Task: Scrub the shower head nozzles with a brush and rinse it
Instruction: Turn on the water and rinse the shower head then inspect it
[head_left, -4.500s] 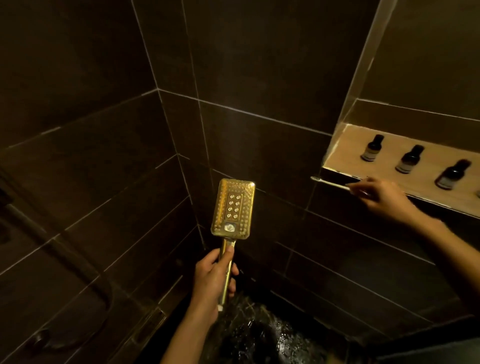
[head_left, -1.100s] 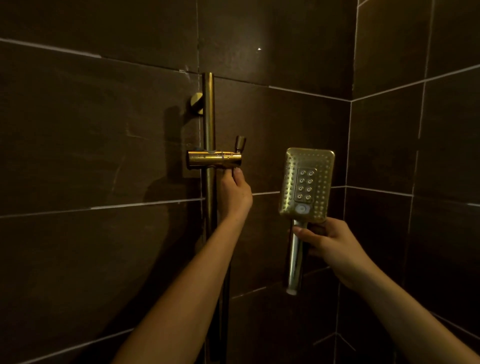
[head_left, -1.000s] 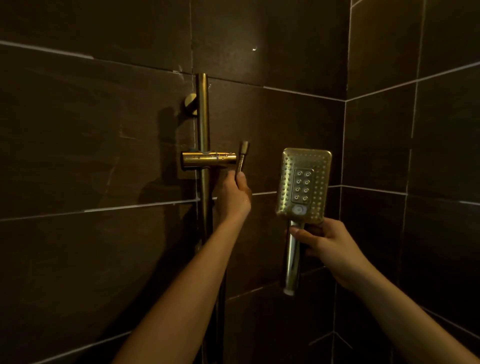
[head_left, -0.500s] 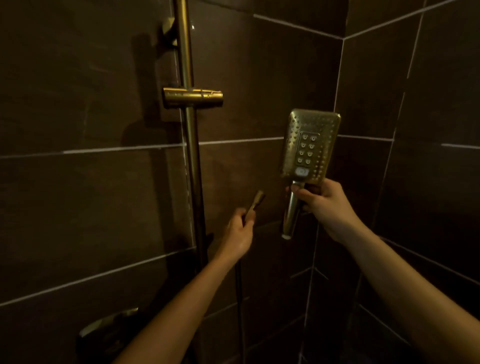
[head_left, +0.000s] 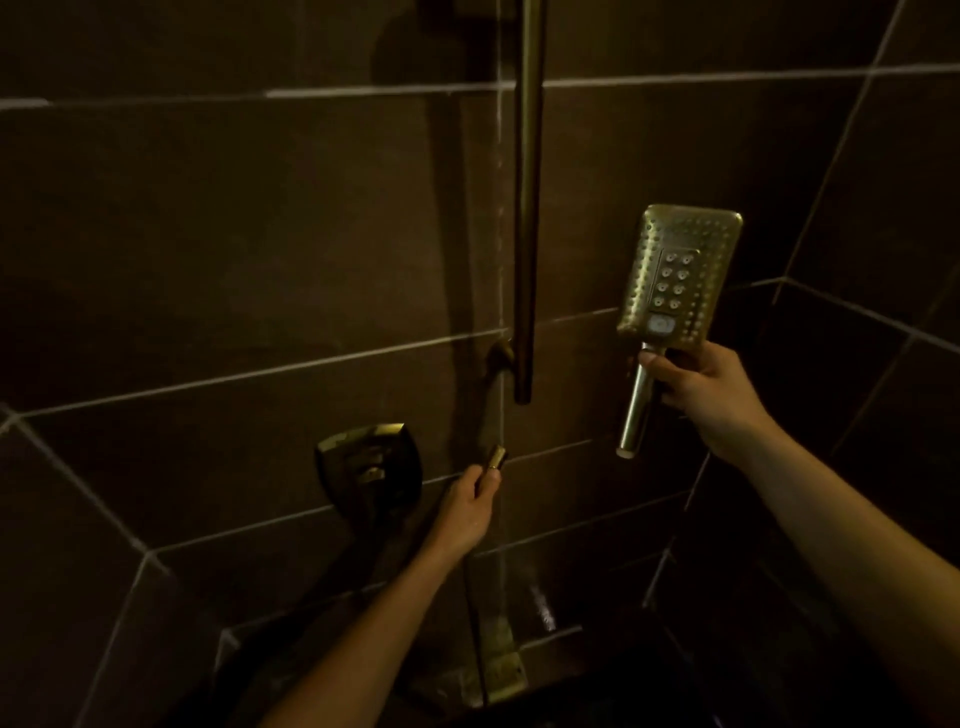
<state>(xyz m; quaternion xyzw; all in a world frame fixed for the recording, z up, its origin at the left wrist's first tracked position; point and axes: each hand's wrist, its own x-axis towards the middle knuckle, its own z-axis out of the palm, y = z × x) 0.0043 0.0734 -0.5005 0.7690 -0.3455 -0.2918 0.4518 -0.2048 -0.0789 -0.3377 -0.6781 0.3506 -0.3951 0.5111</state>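
Observation:
The brass rectangular shower head (head_left: 679, 275) stands upright at right, nozzle face toward me, detached from its hose. My right hand (head_left: 696, 389) grips its handle just below the head; the handle's open end sticks out beneath. Lower and to the left, my left hand (head_left: 470, 512) holds the brass end fitting of the shower hose (head_left: 494, 458), and the dark hose hangs down from it. No brush is in view.
A brass slide rail (head_left: 527, 208) runs down the dark tiled wall and ends above my left hand. A brass mixer handle (head_left: 371, 462) sits on the wall just left of that hand. The wall corner lies at right, wet floor below.
My left hand has carried the hose end down from the rail's holder to beside the mixer handle. The view tilted down; the holder left the frame. My right hand keeps the shower head.

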